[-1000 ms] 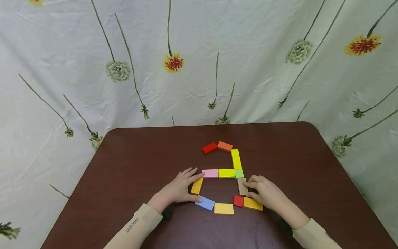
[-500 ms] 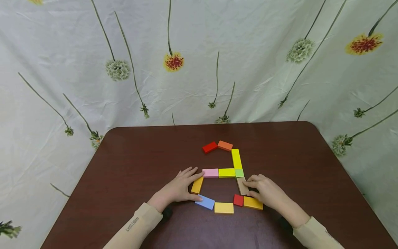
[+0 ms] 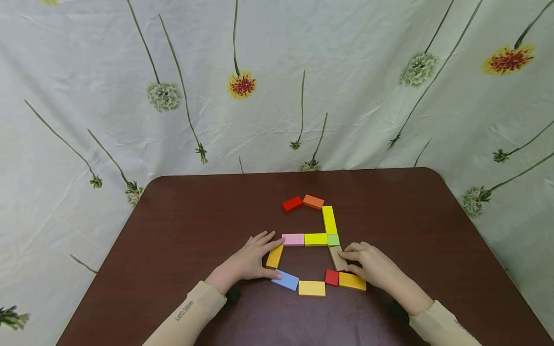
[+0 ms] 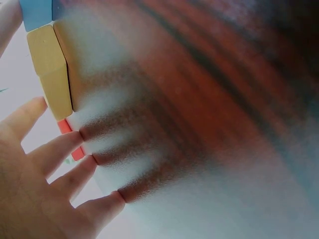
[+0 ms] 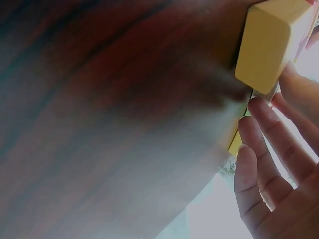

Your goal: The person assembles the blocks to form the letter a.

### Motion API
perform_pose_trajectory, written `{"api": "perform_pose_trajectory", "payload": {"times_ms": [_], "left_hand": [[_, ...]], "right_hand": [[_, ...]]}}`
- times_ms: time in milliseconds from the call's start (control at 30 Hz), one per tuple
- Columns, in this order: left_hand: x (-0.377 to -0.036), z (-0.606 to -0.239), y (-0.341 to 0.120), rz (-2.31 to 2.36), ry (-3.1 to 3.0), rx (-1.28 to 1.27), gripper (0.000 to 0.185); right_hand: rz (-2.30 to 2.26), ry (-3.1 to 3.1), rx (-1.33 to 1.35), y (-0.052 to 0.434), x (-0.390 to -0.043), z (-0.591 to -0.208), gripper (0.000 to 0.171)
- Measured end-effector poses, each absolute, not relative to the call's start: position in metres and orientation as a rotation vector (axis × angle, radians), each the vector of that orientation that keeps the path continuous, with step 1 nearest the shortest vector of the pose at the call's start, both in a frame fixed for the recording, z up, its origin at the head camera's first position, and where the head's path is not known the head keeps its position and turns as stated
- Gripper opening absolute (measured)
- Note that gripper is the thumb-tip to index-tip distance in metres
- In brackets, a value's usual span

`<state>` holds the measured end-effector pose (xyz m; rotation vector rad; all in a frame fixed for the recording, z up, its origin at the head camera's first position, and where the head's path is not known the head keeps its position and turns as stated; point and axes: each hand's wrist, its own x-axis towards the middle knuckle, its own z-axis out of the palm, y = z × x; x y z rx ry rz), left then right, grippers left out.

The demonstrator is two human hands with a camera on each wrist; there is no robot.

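My left hand [image 3: 247,259] lies spread over the left side of a ring of flat wooden blocks. Its forefinger touches the pink block [image 3: 294,240], its thumb the blue block [image 3: 285,280]; the orange-yellow block [image 3: 274,257] sits between them. In the left wrist view the left fingers [image 4: 62,149] look straight and apart. On the ring's right side, my right hand [image 3: 373,265] holds the tan block [image 3: 338,258] with forefinger and thumb. That block slants, its upper end against the small green block [image 3: 333,240]. In the right wrist view the fingers mostly hide it.
A yellow-green block [image 3: 316,240] joins pink and green. Another yellow block [image 3: 329,220] leads up to orange [image 3: 313,202] and red [image 3: 292,204] blocks. Pale yellow [image 3: 311,289], small red [image 3: 332,278] and amber [image 3: 352,281] blocks lie nearest. The brown table [image 3: 195,211] meets a flowered cloth [image 3: 277,96].
The tan block has turned slightly, its lower end swinging right, under my right hand's fingers. My left hand and the other blocks keep their places.
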<state>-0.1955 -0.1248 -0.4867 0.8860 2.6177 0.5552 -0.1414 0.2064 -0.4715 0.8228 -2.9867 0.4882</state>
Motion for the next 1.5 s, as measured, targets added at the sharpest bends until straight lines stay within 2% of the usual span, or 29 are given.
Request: {"api": "perform_pose_trajectory", "payload": {"times_ms": [467,800,1167,1500], "left_hand": [[-0.196,-0.488,-0.125,0.552,2.622,0.887,0.090],[-0.195,-0.485,-0.125,0.562,2.623,0.895,0.088],[-0.194,-0.485,-0.125,0.571,2.612,0.913,0.089],[-0.194,-0.485,-0.125,0.570,2.615,0.905,0.089]], "right_hand": [[0.511,-2.971,0.829,0.206,-0.140,-0.470,0.036],[0.535,-2.923,0.637,0.200,-0.157,-0.471,0.029],[0.556,-2.972,0.561,0.189,-0.187,-0.468,0.037],[0.606,-3.131,0.525,0.189,-0.209,-0.466,0.057]]}}
